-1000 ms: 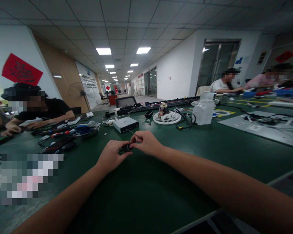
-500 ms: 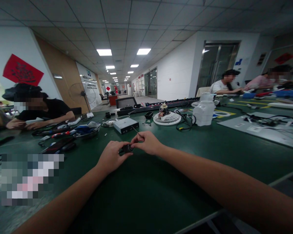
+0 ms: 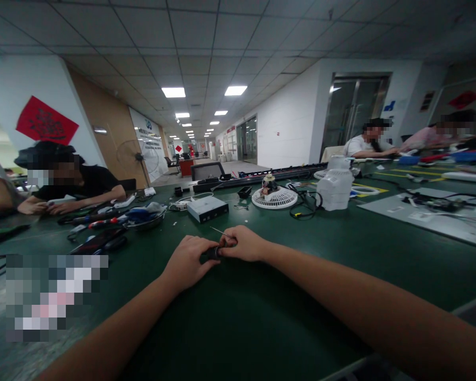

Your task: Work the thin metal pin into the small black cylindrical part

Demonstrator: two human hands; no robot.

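My left hand [image 3: 187, 261] is closed around a small dark, round part [image 3: 213, 253], gripping it between thumb and fingers just above the green table [image 3: 238, 317]. Its details are too dim to make out. Thumb and fingertips of my right hand [image 3: 244, 244] touch the right end of that part. Tucked in the same right hand is a thin metal tool [image 3: 219, 232], its slender shaft sticking out to the left above the part. The tool's handle end is hidden by my fingers.
Beyond my hands lies a silver and black disc drive [image 3: 208, 208]. Behind it to the right are a white fan grille [image 3: 275, 198] with a motor and a white housing [image 3: 333, 189]. A flat panel [image 3: 440, 217] lies right. Co-workers sit at both sides.
The thin tool's shaft has swung lower and points more to the left. Both hands still hold the dark part together. The camera view has tilted slightly upward.
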